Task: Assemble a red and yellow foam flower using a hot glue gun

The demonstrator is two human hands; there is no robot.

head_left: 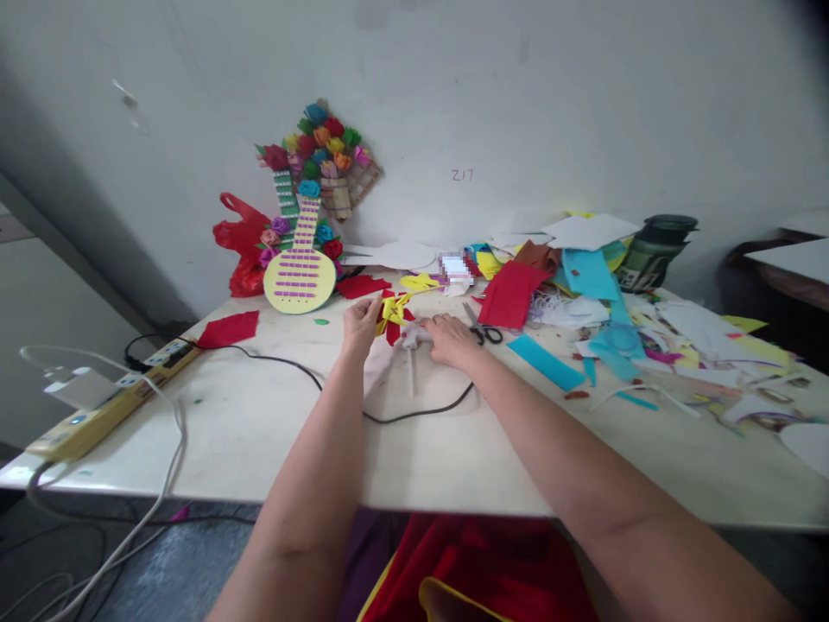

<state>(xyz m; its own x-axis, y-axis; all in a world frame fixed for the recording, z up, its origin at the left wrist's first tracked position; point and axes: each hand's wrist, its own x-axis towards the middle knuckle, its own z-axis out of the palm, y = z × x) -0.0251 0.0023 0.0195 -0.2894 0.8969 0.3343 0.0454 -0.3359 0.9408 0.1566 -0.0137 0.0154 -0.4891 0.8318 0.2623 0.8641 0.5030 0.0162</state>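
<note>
My left hand (361, 328) is closed, pinching the edge of a yellow crepe-paper piece (393, 309) like a small flower. Red paper petals (392, 333) show just beneath it. In my right hand (452, 339) is a whitish hot glue gun (414, 333), its nozzle close to the yellow paper. A translucent glue stick (410, 373) sticks out of the gun towards me. Whether the nozzle touches the paper, I cannot tell. Black-handled scissors (485, 333) lie just beyond my right hand.
A black cord (401, 421) loops across the table to a yellow power strip (123, 396) at left. Behind stand a yellow paper guitar (300, 281) and a paper-flower basket (335, 192). Right are red paper (511, 294), blue strips (546, 363), scraps and a dark green bottle (654, 252).
</note>
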